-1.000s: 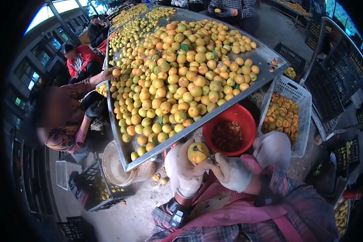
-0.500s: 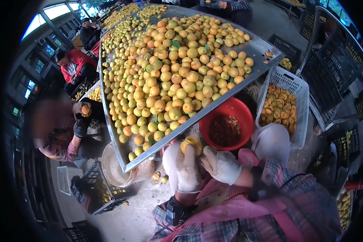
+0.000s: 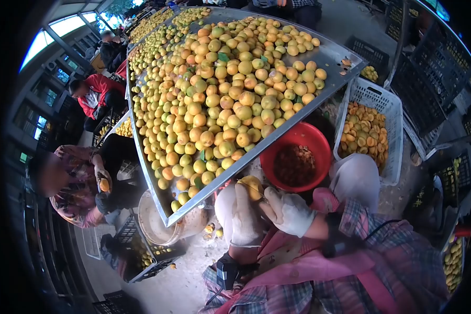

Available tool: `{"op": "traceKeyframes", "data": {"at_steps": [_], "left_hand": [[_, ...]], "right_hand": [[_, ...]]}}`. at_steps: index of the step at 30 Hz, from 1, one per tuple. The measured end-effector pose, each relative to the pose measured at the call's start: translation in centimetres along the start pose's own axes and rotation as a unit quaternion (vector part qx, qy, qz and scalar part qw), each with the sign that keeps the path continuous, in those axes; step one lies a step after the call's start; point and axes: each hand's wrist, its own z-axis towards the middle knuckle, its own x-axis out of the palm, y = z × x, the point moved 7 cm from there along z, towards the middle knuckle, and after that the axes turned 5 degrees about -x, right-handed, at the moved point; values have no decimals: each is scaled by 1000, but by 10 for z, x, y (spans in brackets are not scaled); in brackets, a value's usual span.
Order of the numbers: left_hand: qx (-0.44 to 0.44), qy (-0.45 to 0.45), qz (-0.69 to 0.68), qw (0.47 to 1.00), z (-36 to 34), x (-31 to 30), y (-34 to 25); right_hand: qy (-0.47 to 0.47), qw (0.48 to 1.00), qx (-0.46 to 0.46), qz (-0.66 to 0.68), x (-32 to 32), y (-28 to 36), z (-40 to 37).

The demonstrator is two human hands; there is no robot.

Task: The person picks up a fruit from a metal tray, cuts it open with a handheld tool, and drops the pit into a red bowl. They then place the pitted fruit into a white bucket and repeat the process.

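A metal table [image 3: 337,58] bears heaped apricots [image 3: 214,104] — nearby, the left hand [image 3: 246,222] grasps one halved-looking or whole fruit [image 3: 252,187]; right hand's [image 3: 294,213] grip: cannot tell.

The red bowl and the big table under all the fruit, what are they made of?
The red bowl looks like smooth plastic: one bright colour, softly shiny. The big table looks like bare grey metal, perhaps steel, because its raised edge gleams.
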Motion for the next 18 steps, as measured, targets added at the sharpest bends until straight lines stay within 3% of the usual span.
{"op": "traceKeyframes", "data": {"at_steps": [2,4,7,11,13,14,16,17,18], "left_hand": [[-19,-7,-29,999,3,-7,10],[1,96,-22,995,4,-4,13],[34,55,-40,997,10,-16,21],[16,27,14,999,11,-20,24],[-60,20,-120,991,1,1,14],[-61,21,-119,991,6,-8,25],[69,15,166,984,21,-31,38],[67,17,167,984,20,-32,36],[31,37,66,997,20,-33,37]], "right_hand": [[-17,1000,-8,-20,-1,-1,-1],[-3,998,14,55,1,-7,3],[32,999,8,40,1,-3,5],[10,999,7,37,6,-1,1],[-11,999,17,34,0,1,-1],[-11,999,18,34,1,1,-2],[-26,1000,-5,1,0,2,-4],[-25,1000,-2,1,-2,2,-4],[-29,999,-5,19,-6,2,-2]]}}
